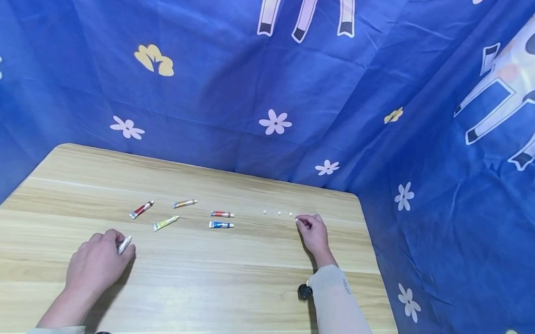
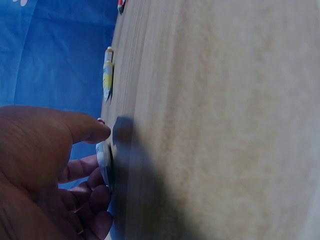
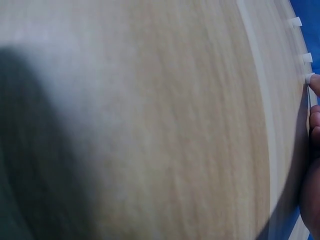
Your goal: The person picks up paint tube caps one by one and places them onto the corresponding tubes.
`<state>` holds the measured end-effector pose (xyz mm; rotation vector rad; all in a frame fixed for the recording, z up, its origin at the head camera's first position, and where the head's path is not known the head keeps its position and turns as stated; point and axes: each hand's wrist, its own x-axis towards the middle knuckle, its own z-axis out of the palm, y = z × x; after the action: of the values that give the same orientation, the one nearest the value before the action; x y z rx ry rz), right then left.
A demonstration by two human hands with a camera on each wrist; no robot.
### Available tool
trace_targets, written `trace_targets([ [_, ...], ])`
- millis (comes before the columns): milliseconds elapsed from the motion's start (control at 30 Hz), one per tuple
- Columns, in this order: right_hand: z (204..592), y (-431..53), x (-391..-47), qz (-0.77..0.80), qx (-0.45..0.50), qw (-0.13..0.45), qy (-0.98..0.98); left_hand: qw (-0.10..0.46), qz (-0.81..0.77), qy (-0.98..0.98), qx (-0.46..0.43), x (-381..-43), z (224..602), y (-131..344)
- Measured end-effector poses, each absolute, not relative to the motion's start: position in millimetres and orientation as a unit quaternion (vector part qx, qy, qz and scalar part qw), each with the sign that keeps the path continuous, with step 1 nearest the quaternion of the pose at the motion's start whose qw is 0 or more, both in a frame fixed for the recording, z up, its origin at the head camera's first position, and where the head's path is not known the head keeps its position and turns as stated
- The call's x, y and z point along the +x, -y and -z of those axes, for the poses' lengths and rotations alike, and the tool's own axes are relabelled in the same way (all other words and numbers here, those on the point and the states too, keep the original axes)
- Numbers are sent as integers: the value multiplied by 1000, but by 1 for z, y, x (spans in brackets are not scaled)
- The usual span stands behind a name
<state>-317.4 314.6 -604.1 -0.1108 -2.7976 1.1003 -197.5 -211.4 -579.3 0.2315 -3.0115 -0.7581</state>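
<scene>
My left hand [image 1: 99, 259] grips a small white paint tube [image 1: 124, 245] just over the table's left part. In the left wrist view the tube [image 2: 103, 162] lies between the thumb and the curled fingers. Far over on the right, my right hand [image 1: 315, 236] pinches a tiny white cap [image 1: 297, 219] between thumb and fingertips, at the end of a row of caps. Three more white caps [image 1: 279, 213] stand in that row to its left. The right wrist view catches only the edge of the hand [image 3: 314, 195] beside some caps [image 3: 307, 58].
Several paint tubes lie on the wooden table [image 1: 242, 297]: dark red [image 1: 141, 210], ochre [image 1: 185, 203], yellow [image 1: 165, 223], red [image 1: 222, 214] and blue [image 1: 221, 225]. A blue patterned curtain [image 1: 207, 108] hangs behind the table and along its right side.
</scene>
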Motion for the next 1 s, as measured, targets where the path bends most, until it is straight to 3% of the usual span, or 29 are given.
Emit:
trace_targets([
  [600,602,-315,-315,-387,-58,73,917,16,259,964,54,-194,577,214],
  [1000,603,-324,-313,-599,-147,76,783,18,270,962,39,-188,567,201],
])
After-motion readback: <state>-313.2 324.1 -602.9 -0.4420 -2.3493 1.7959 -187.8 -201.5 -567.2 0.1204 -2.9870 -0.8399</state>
